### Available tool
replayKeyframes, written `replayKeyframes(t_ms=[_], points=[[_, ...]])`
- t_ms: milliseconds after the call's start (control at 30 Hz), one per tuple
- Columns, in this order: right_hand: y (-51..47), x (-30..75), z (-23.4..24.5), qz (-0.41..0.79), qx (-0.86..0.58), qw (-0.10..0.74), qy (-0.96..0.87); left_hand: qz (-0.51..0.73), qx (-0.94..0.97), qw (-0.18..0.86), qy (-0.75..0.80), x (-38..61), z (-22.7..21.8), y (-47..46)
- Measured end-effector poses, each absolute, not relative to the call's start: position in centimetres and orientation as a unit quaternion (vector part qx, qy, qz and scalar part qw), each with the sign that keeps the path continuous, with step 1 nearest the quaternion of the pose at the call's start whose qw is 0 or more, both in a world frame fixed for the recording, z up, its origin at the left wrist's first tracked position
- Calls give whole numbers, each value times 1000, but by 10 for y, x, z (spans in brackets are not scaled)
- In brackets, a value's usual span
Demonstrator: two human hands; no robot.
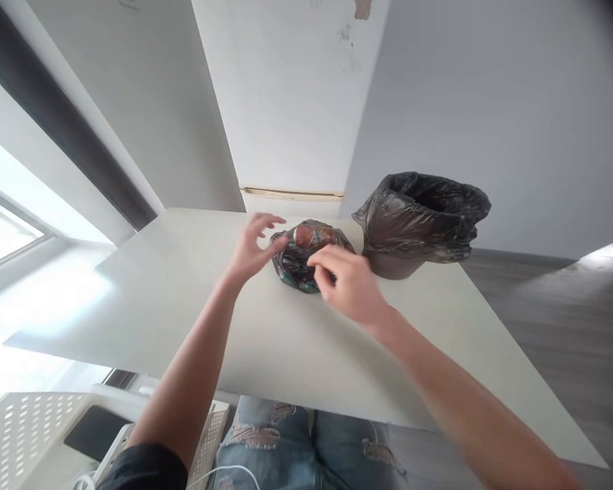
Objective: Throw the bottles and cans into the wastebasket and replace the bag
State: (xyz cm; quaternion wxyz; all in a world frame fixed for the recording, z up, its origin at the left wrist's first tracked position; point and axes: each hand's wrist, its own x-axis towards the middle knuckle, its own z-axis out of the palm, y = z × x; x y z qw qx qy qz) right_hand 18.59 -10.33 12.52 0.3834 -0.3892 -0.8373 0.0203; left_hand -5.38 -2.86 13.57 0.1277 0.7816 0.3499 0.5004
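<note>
Head view, left hand (251, 255): spread wide with thumb and fingers well apart, holding nothing, at the left edge of the black bag (297, 267) — touching or just above, cannot tell.
Right hand (350, 280): curled, with thumb and forefinger bent toward each other over the bag's right side; blurred, so cannot tell whether pinching any plastic.
Black bag: crumpled in a low heap on the tabletop (148, 292), between both hands.
Can (314, 237): red-orange, lying on its side at the far part of the bag.
Bin (392, 265): standing to the right, with a dark liner (409, 221) folded over the rim.
Ripped jeans (273, 435): below the near edge of the tabletop.
</note>
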Motion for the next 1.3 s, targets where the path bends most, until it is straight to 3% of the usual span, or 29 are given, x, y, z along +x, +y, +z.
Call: replayKeyframes(t_ms=[100, 167, 333, 467, 567, 700, 800, 933, 1033, 1167, 1300], points=[[-89, 176, 101, 24, -451, 232, -862, 384, 842, 132, 356, -51, 93, 13], [-84, 175, 87, 12, -496, 144, -856, 382, 838, 170, 350, -51, 75, 26], [-89, 191, 76, -35, -572, 69, -817, 592, 632, 402, 297, -59, 47, 33], [-96, 199, 73, -67, -652, 59, -753, 657, 455, 563, 210, -75, 31, 40], [-99, 198, 67, -104, -693, 53, -711, 657, 393, 612, 197, -89, 23, 45], [-95, 199, 60, -140, -693, 126, -696, 689, 350, 599, 209, -101, 15, 48], [-89, 200, 58, -142, -609, 198, -755, 671, 394, 578, 245, -102, 9, 49], [-83, 196, 51, -136, -423, 145, -884, 628, 418, 588, 291, -100, -2, 52], [-82, 192, 44, -125, -373, 114, -912, 588, 447, 603, 302, -100, -7, 54], [-84, 193, 47, -143, -355, 160, -910, 532, 522, 610, 269, -99, -3, 52], [-87, 196, 55, -155, -318, 175, -919, 562, 523, 594, 242, -94, 8, 47]])
